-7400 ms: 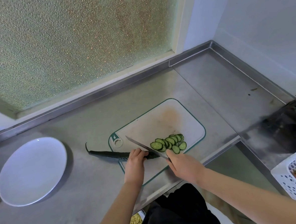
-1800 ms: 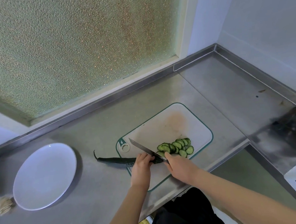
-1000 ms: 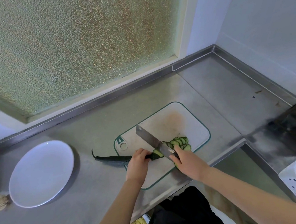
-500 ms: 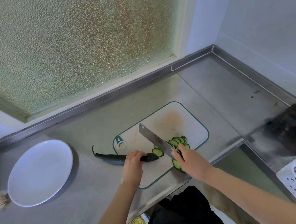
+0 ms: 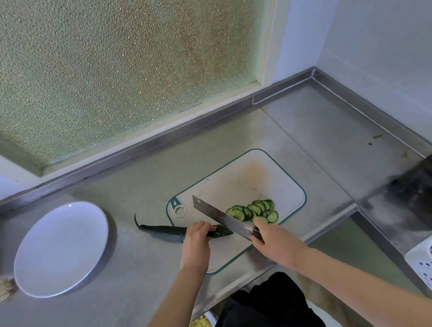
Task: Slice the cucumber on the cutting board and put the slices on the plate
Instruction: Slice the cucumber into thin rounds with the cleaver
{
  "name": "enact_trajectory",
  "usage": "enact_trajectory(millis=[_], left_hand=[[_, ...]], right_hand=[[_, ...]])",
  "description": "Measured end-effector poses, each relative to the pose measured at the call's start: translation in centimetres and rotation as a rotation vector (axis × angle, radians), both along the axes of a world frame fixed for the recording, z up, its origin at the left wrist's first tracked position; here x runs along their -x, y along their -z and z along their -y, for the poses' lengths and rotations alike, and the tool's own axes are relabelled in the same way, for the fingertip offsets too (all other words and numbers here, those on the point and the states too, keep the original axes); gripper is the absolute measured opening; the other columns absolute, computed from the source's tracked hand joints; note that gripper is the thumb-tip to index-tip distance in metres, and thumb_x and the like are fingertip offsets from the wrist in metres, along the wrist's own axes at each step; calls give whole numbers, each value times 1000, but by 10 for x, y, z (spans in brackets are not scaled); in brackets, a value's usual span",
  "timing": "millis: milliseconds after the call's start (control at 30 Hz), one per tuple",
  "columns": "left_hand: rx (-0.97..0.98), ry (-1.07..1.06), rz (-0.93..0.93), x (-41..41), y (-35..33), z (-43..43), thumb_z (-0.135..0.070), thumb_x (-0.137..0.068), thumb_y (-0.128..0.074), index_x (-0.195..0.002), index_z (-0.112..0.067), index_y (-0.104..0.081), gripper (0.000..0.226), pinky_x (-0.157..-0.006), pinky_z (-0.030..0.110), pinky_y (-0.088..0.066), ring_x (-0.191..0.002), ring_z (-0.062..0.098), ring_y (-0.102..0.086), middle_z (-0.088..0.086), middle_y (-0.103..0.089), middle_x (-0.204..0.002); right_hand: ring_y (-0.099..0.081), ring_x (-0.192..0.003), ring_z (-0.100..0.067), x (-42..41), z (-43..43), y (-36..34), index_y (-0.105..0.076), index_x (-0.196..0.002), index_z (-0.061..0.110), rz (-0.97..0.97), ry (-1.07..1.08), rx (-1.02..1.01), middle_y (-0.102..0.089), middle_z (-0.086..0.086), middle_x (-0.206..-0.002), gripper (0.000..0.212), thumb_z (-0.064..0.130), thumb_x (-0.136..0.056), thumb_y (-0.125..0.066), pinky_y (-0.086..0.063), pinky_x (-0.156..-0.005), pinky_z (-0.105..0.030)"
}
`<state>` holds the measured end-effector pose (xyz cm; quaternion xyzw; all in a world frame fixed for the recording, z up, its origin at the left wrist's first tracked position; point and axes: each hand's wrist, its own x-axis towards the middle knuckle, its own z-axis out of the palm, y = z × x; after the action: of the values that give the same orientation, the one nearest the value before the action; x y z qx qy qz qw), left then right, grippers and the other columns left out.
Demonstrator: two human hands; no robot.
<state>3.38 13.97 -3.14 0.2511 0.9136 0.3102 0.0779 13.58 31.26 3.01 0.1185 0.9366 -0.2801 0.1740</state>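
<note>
Slicing step in hand. Left grip [image 5: 195, 243] curled round the long dark green cucumber [image 5: 163, 232], which lay half on the white teal-rimmed plastic cutting board [image 5: 236, 182], stem end over the steel desk [image 5: 322, 136] at left. Right grip [image 5: 272, 238] clasped the broad steel knife [image 5: 220, 217], blade at the cut end. Pale green round slices [image 5: 253, 209] lay right of the blade. Round white plate [image 5: 61, 248] sat far left, no slices on it. Next move probably needs 1 thin cut close to tucked fingertips.
</note>
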Motion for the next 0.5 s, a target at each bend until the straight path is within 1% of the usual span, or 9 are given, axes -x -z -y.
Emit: enact_trajectory(millis=[100,233,333,400,433,500], left_hand=[[1,3,-2,0,-1,0,18,-64,-63,-79,-4,-67,27,-64,27,-37,-76,29,-56,11,-63,-78],[10,20,-9,1,0,-1,19,-62,-63,-78,-4,-66,28,-62,27,-38,-73,29,-55,10,-62,-75],[15,19,-16,1,1,-1,21,-60,-63,-76,-5,-66,30,-60,26,-38,-70,27,-55,8,-61,-73],[11,15,-19,0,2,-1,21,-59,-63,-75,-6,-66,32,-59,25,-37,-69,27,-55,8,-61,-71],[11,10,-18,0,2,-1,21,-58,-63,-75,-6,-66,32,-59,24,-36,-68,26,-55,7,-61,-71],[16,16,-24,1,2,-1,22,-57,-64,-74,-6,-66,33,-59,21,-36,-67,26,-56,7,-62,-70]], right_hand=[[-49,-62,-23,0,2,0,-32,-89,17,-4,-13,-17,-41,4,-64,16,28,-99,-38,-42,-60,-35],[-47,-61,-23,0,4,4,-29,-93,19,-16,-55,-92,-37,6,-62,12,28,-100,-34,-36,-55,-30],[-41,-55,-18,0,9,5,-27,-93,19,-16,-83,-122,-35,7,-62,11,26,-101,-32,-30,-49,-29],[-36,-51,-13,1,11,4,-26,-93,19,-19,-87,-112,-35,7,-62,11,24,-101,-31,-25,-44,-26],[-36,-50,-12,2,11,4,-27,-92,19,-16,-84,-106,-36,6,-62,11,24,-101,-31,-25,-44,-25],[-39,-52,-16,3,11,6,-27,-92,19,-4,-87,-103,-37,6,-62,10,23,-101,-31,-27,-46,-27]])
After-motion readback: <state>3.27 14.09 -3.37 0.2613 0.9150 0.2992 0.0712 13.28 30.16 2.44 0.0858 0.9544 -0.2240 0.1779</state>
